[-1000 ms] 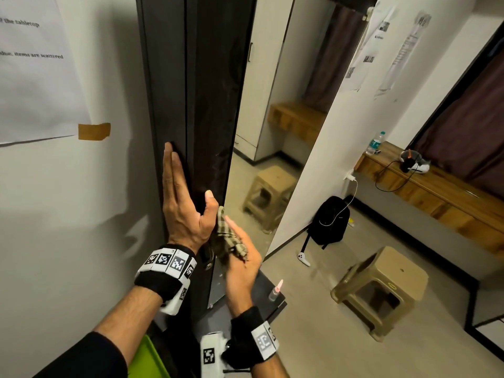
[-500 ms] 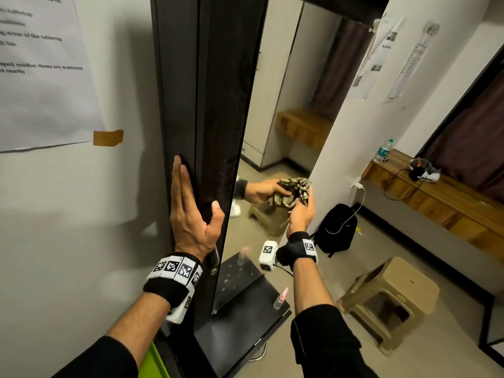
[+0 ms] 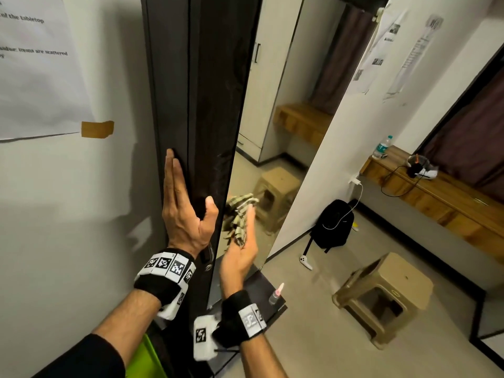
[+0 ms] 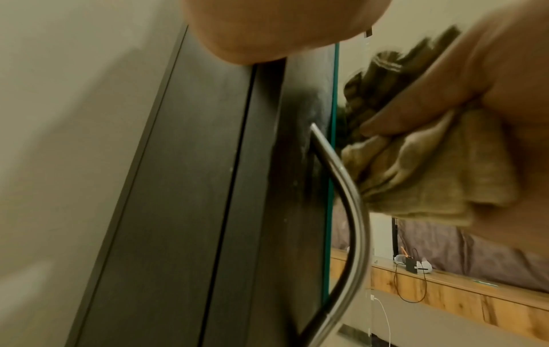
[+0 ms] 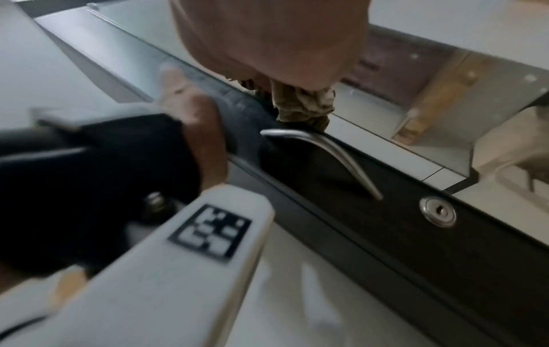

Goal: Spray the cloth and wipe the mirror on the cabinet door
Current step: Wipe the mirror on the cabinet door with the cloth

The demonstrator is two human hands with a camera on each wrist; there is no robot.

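The tall mirror (image 3: 286, 110) covers the front of the dark cabinet door (image 3: 207, 105). My left hand (image 3: 188, 197) lies flat against the door's outer side, fingers straight, thumb hooked over the front edge. My right hand (image 3: 240, 249) grips a bunched checked cloth (image 3: 237, 227) and presses it on the glass at the mirror's left edge, just right of my left thumb. In the left wrist view, the right hand's fingers (image 4: 415, 112) curl over the cloth (image 4: 422, 173) above the curved metal handle (image 4: 353, 211). A small spray bottle (image 3: 275, 294) with a pink cap stands on a dark surface below.
A keyhole lock (image 5: 438, 211) sits below the handle (image 5: 326, 150). On the floor to the right are a tan plastic stool (image 3: 387, 293), a black backpack (image 3: 334, 225) and a white controller (image 3: 305, 261). A wooden bench (image 3: 436, 192) with a water bottle (image 3: 381, 147) runs along the right wall.
My right hand swept the cloth from the mirror's right part back left and down to the edge by my left thumb. The left hand stayed on the door.
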